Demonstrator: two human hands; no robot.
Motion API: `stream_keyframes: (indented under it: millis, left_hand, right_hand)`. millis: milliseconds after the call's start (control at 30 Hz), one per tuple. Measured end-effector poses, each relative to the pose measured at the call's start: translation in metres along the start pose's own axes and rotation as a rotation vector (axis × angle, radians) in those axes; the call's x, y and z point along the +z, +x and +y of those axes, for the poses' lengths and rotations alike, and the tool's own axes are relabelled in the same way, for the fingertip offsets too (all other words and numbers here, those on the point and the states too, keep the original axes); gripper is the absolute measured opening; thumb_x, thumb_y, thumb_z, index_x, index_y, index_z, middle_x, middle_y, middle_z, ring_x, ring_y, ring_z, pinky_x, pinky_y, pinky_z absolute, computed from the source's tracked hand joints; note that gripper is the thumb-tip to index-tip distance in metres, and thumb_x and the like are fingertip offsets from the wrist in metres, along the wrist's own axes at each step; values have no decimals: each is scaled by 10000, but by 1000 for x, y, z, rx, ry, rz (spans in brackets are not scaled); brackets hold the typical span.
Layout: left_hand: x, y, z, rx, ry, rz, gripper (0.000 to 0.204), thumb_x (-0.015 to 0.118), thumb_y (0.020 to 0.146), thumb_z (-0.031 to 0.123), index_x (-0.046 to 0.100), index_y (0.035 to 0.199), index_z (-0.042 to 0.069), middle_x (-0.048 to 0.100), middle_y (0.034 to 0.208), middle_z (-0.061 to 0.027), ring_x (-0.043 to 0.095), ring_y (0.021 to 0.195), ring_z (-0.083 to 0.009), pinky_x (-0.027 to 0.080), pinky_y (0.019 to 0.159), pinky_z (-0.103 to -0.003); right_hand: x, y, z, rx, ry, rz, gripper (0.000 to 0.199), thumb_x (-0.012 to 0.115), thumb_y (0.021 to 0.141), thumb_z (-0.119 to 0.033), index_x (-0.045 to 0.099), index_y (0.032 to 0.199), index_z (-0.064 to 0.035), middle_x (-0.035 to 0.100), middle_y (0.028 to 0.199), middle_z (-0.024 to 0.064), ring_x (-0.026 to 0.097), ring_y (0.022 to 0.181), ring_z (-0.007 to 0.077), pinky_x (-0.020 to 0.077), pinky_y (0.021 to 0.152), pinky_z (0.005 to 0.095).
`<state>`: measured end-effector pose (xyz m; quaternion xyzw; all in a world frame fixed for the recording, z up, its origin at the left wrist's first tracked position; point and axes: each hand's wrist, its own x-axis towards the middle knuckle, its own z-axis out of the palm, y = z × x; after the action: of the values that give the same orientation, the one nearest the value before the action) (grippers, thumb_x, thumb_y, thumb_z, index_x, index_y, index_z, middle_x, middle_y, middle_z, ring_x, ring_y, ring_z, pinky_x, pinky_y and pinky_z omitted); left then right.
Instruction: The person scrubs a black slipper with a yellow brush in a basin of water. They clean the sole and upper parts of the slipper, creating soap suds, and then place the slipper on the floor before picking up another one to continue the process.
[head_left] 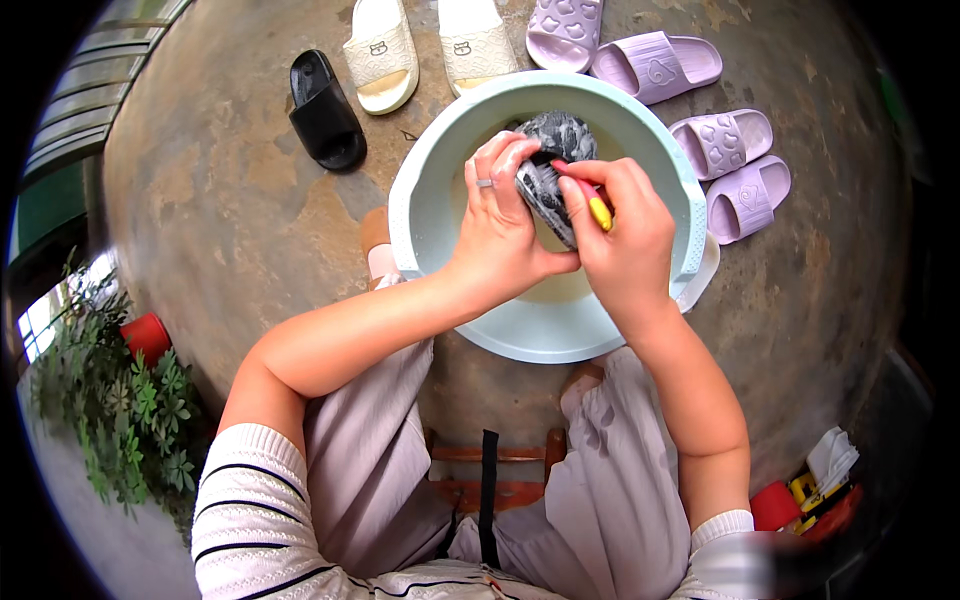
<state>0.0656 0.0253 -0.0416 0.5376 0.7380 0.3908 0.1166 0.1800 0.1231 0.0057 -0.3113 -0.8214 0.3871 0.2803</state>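
Observation:
Over a pale blue-green basin [545,338], a black slipper [563,132] streaked with white suds is held tilted. My left hand [500,225], with a ring on one finger, is closed around its left side, thumb low along the near end. My right hand [635,235] grips a small brush with a pink and yellow handle [599,207], pressed to the slipper's opening. The brush's bristle end is mostly hidden by my fingers and the slipper. Cloudy water shows in the basin below.
On the stained concrete floor stand a black slipper [328,112] at left, cream slippers [380,60] behind the basin, and several lilac slippers [722,142] from back to right. A leafy plant [130,400] and red pot [147,338] are at far left.

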Motion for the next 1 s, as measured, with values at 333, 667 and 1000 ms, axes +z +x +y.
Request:
stream_keyframes:
  millis: [333,667,1000]
  left_hand:
    - [-7,-5,-20,73,-74,21,1135,995,469,256,319,1364,76,411,1349,-257,471,1268,-440,458,1036,-533]
    - [5,-7,-26,148,-177,41,1130,1034,431,289,336,1300,99,392,1340,-268,459,1275,-430,468,1030,-552]
    - [16,-24,-45,299,-200,64,1067,1024,482,285,346,1292,141,401,1368,-229,450,1330,-465,437,1100,-576]
  right_hand:
    - [3,-34,-9,-175,-107,60,259,771,839,21,700,1088,29,656,935,140,703,781,274,566,653,368]
    - [-6,-35,-10,40,35,-4,204,692,891,48,667,1092,18,597,959,155,655,781,319,528,672,411]
    - [2,-42,-12,-147,-93,17,247,718,882,-10,638,1111,39,546,914,118,626,702,251,504,570,353]
